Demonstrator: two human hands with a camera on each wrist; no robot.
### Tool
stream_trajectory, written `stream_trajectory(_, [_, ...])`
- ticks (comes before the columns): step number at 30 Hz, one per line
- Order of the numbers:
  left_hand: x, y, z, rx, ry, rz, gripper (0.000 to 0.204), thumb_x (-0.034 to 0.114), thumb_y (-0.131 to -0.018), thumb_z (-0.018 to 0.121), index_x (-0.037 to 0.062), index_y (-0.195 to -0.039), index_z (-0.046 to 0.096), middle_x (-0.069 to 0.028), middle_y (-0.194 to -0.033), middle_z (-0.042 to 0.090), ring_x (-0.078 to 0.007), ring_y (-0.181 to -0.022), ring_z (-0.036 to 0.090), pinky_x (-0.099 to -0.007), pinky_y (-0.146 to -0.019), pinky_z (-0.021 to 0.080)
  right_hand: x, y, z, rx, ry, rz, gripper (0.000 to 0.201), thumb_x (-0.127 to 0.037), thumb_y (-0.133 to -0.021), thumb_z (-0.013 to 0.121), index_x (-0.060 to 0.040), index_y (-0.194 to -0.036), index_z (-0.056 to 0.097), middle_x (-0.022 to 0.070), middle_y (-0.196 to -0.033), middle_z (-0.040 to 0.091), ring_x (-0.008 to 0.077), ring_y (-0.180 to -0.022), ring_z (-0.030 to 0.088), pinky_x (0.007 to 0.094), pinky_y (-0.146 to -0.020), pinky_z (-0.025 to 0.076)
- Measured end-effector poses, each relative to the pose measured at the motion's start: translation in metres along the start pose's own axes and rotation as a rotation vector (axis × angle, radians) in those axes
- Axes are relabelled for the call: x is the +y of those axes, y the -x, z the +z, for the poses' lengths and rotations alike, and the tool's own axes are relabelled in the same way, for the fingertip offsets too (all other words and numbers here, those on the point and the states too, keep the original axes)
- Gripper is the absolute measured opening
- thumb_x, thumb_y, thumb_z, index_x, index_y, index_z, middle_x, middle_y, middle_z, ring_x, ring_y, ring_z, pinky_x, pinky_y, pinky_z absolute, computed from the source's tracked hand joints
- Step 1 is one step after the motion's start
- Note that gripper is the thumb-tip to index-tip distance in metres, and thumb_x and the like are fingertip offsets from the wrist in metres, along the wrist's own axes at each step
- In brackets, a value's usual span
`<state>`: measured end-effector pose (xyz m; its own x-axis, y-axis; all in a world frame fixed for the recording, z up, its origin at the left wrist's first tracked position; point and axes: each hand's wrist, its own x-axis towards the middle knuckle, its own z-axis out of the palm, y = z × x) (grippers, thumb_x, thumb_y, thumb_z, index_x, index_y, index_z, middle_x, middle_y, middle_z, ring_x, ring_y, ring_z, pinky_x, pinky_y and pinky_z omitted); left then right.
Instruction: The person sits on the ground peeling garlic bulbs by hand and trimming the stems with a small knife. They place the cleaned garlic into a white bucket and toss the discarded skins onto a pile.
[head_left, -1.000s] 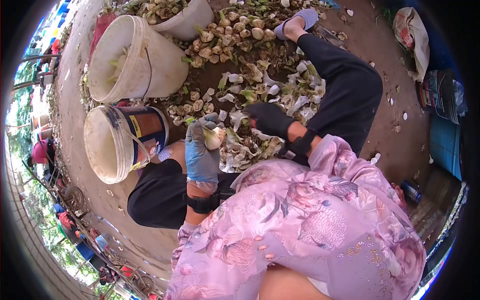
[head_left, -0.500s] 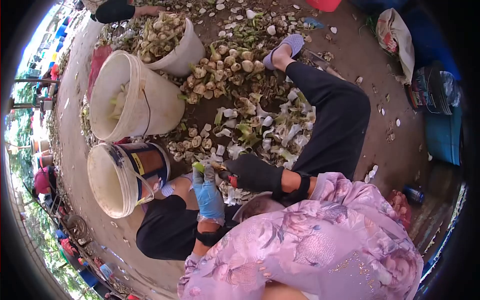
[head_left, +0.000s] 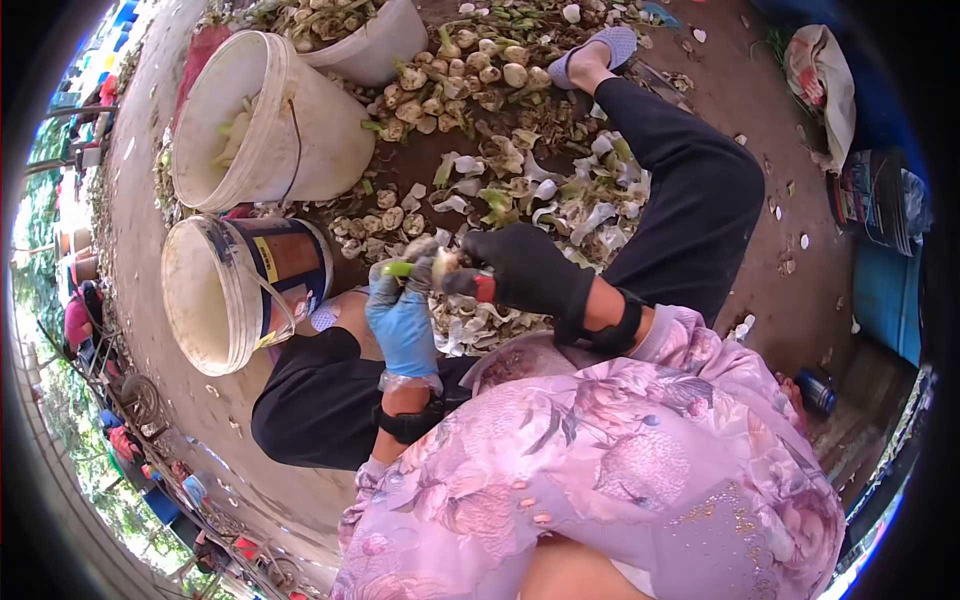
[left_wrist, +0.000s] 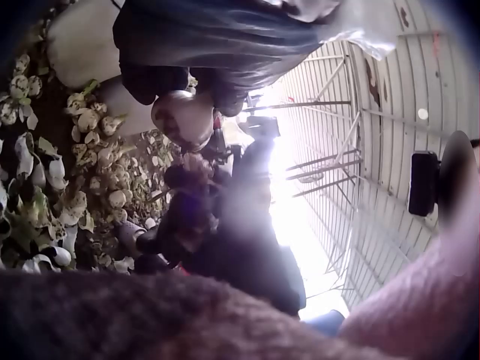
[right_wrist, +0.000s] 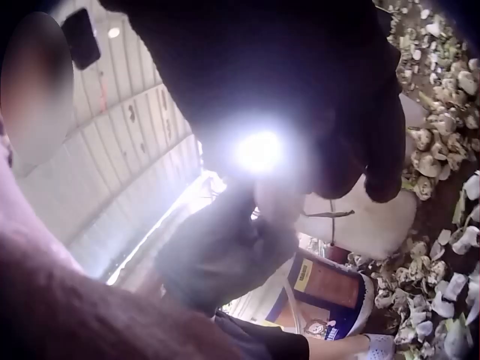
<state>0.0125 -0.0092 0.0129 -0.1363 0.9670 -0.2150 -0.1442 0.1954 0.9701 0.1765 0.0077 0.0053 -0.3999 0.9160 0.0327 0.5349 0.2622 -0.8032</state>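
In the head view my left hand, in a blue glove with grey fingers, grips a garlic bulb with a short green stem poking out between its fingers. Close against the bulb is my right hand in a black glove, its fingers curled round a small red-handled tool whose working end is hidden. The left wrist view shows the pale, round garlic bulb between both gloves. Glare covers much of the right wrist view, where the hands meet.
Loose peels lie beneath my hands, with whole garlic bulbs heaped ahead. A white bucket and a dark-labelled bucket stand at left; a white tub stands behind. My slippered foot is at the far right of the heap.
A second ago the right hand was over the peels, apart from the bulb. Half a second ago it had come to the left hand, and now both work at the bulb together.
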Motion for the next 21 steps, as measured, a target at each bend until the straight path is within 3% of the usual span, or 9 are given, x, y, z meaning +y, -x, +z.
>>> stream_trajectory(5, [0.001,0.006,-0.008,-0.029,0.002,0.087,0.013,-0.005,-0.078,0.058,-0.0008,-0.091,0.056,-0.0025,-0.083,0.051,-0.0088,-0.077,0.051,-0.0218,-0.075,0.045,-0.004,-0.002,0.006,-0.043,-0.077,-0.002,0.02,-0.024,-0.072,0.058,-0.0045,-0.073,0.052,0.0174,-0.063,0.055,0.0352,-0.063,0.056,0.0423,-0.056,0.042])
stream_trajectory(7, [0.004,0.008,-0.01,-0.069,-0.235,0.249,0.011,-0.003,-0.079,0.057,-0.0008,-0.089,0.056,-0.0032,-0.084,0.055,-0.0093,-0.078,0.053,-0.0214,-0.073,0.046,0.0,-0.001,0.006,-0.044,-0.177,-0.038,0.018,-0.022,-0.072,0.057,-0.0044,-0.073,0.052,0.0171,-0.064,0.055,0.0347,-0.062,0.056,0.0419,-0.055,0.042])
stream_trajectory(8, [0.008,0.008,-0.009,-0.071,-0.234,0.244,0.011,-0.003,-0.079,0.057,-0.0008,-0.089,0.056,-0.0032,-0.084,0.055,-0.0093,-0.078,0.053,-0.0214,-0.073,0.046,0.002,0.0,0.004,-0.078,-0.271,-0.072,0.018,-0.02,-0.073,0.058,-0.0031,-0.075,0.053,0.0162,-0.064,0.055,0.032,-0.061,0.055,0.0383,-0.055,0.042])
stream_trajectory(10, [0.017,0.006,-0.008,-0.035,-0.037,0.01,0.009,-0.001,-0.08,0.058,-0.0008,-0.089,0.057,-0.0041,-0.085,0.059,-0.01,-0.077,0.055,-0.0213,-0.072,0.046,0.018,0.002,0.002,-0.107,-0.362,-0.103,0.017,-0.018,-0.075,0.058,-0.0019,-0.077,0.054,0.0152,-0.065,0.054,0.0294,-0.059,0.054,0.0348,-0.055,0.042])
stream_trajectory(13, [0.018,0.006,-0.008,0.053,0.088,-0.013,0.008,0.002,-0.081,0.058,-0.0007,-0.088,0.058,-0.0051,-0.086,0.061,-0.0098,-0.076,0.056,-0.0214,-0.071,0.046,0.044,0.001,0.006,-0.004,-0.095,-0.081,0.018,-0.02,-0.077,0.058,-0.0024,-0.08,0.055,0.013,-0.067,0.056,0.0244,-0.059,0.054,0.0319,-0.056,0.041])
stream_trajectory(15, [0.016,0.006,-0.008,0.065,-0.011,0.003,0.01,0.001,-0.079,0.059,-0.0003,-0.089,0.058,-0.0038,-0.085,0.06,-0.0097,-0.076,0.056,-0.0213,-0.071,0.046,0.037,0.008,0.013,-0.008,-0.55,0.146,0.025,-0.026,-0.079,0.059,-0.0019,-0.079,0.055,0.0121,-0.068,0.057,0.022,-0.061,0.055,0.0312,-0.055,0.041])
stream_trajectory(16, [0.015,0.008,-0.009,0.064,-0.115,0.011,0.012,-0.001,-0.078,0.06,0.0002,-0.09,0.058,-0.0025,-0.083,0.059,-0.0096,-0.076,0.055,-0.0211,-0.071,0.046,0.018,0.005,0.003,-0.036,-0.393,-0.007,0.035,-0.035,-0.08,0.058,-0.0005,-0.077,0.053,0.0152,-0.066,0.056,0.025,-0.06,0.056,0.0328,-0.054,0.041])
stream_trajectory(19, [0.009,0.008,-0.007,0.042,-0.209,0.106,0.017,-0.004,-0.076,0.061,0.0009,-0.092,0.059,-0.0011,-0.082,0.058,-0.0095,-0.076,0.055,-0.0209,-0.07,0.046,-0.016,0.003,0.001,-0.053,-0.12,0.089,0.023,-0.024,-0.074,0.06,-0.0023,-0.078,0.051,0.0168,-0.064,0.056,0.0347,-0.061,0.055,0.041,-0.056,0.042])
stream_trajectory(21, [0.01,0.009,-0.009,0.037,-0.206,0.185,0.019,-0.005,-0.075,0.061,0.0012,-0.093,0.059,-0.0009,-0.081,0.058,-0.0095,-0.076,0.055,-0.0209,-0.07,0.046,-0.018,0.003,0.006,-0.046,-0.133,0.088,0.022,-0.021,-0.072,0.06,-0.0015,-0.075,0.05,0.0185,-0.063,0.056,0.0358,-0.062,0.056,0.0423,-0.056,0.042])
